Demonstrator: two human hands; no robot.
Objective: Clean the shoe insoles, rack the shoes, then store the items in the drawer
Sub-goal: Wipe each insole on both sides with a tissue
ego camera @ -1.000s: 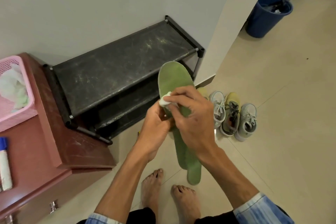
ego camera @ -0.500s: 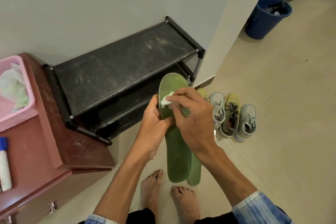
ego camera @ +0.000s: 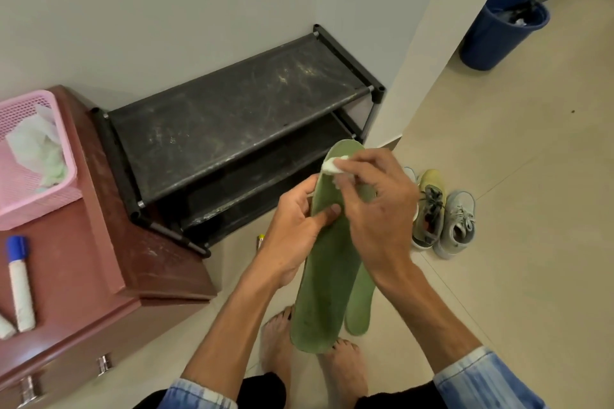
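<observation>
A pale tiled floor (ego camera: 498,242) runs to a grey-white wall, with a red-brown cabinet (ego camera: 99,276) at the near left. On its top, at the far left, sits a pink basket (ego camera: 20,209) with crumpled tissue (ego camera: 33,149) in it, and nearer lies a blue-capped white tube (ego camera: 20,282). The cabinet's drawer (ego camera: 66,375) looks shut.

Right of the cabinet, against the wall, stands the black shoe rack (ego camera: 232,109); no shoe shows on its shelves.

In the middle, the left hand (ego camera: 292,229) grips two green insoles together, with its thumb across the front insole (ego camera: 319,292) and the second insole (ego camera: 360,302) behind it. The right hand (ego camera: 378,209) pinches a small white wad (ego camera: 332,167) against the toe end of the front insole.

Further right, the shoes (ego camera: 428,209) stand side by side on the floor, and a blue bin (ego camera: 501,30) sits at the far right.

By my reading, the task is in its first part. Wiping is under way on one insole; whether the other has been cleaned I cannot tell. Refitting the insoles, racking the shoes and putting the items in the drawer are all left to do.
</observation>
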